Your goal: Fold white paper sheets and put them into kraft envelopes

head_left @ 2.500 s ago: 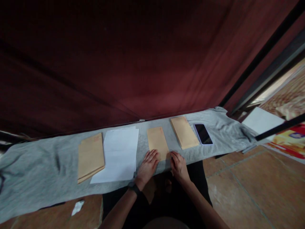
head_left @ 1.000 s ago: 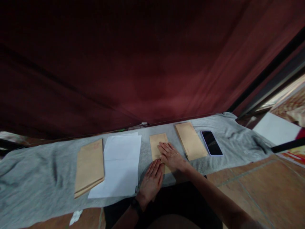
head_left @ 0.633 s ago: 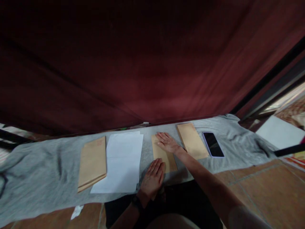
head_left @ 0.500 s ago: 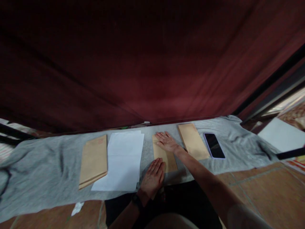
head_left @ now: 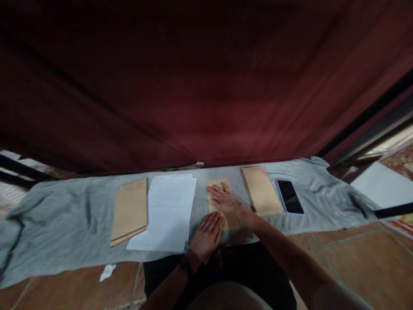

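Observation:
A brown envelope (head_left: 218, 184) lies on the grey cloth (head_left: 64, 215) right in front of me. My right hand (head_left: 222, 199) lies flat across its middle, fingers stretched out and pointing left. My left hand (head_left: 206, 237) rests flat on the envelope's near end, fingers together and pointing away from me. A dark watch band sits on my left wrist. Neither hand holds anything.
A stack of white paper sheets (head_left: 167, 211) lies left of the envelope, and a stack of brown envelopes (head_left: 130, 211) lies further left. Another brown envelope pile (head_left: 261, 190) and a dark phone (head_left: 289, 196) lie to the right. A dark red curtain (head_left: 193, 86) hangs behind.
My right hand slid from the envelope's near end up to its far end, then came back toward the middle. My left hand stayed on the near end.

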`<state>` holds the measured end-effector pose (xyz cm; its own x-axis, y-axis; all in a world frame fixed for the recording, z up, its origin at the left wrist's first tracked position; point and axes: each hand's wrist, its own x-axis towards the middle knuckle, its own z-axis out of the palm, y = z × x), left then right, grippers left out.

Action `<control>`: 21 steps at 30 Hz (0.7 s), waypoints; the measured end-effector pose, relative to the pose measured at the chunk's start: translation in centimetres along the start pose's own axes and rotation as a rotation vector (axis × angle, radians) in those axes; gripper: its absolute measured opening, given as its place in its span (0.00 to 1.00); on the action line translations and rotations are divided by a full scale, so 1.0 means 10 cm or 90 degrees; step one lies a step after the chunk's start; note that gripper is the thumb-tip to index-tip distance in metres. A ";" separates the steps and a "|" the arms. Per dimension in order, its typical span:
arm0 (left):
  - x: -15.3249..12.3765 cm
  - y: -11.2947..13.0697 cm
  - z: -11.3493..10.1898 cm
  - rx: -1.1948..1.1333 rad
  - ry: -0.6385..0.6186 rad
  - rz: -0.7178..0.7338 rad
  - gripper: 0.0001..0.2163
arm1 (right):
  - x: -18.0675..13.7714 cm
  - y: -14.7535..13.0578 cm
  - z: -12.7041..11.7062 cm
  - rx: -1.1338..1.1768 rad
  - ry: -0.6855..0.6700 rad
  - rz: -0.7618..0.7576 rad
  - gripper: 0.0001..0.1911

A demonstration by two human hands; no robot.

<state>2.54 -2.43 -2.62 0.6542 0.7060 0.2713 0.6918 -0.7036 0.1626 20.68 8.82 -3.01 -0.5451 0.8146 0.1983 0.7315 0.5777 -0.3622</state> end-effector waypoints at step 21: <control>-0.24 0.15 0.05 0.001 -0.025 0.014 0.16 | -0.84 -0.45 -0.14 0.069 -0.120 -0.042 0.27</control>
<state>2.19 -5.14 -3.45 0.6806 0.6930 0.2377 0.6778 -0.7187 0.1548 22.53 -0.57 -1.71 -0.6647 0.7450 0.0550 0.6487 0.6121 -0.4522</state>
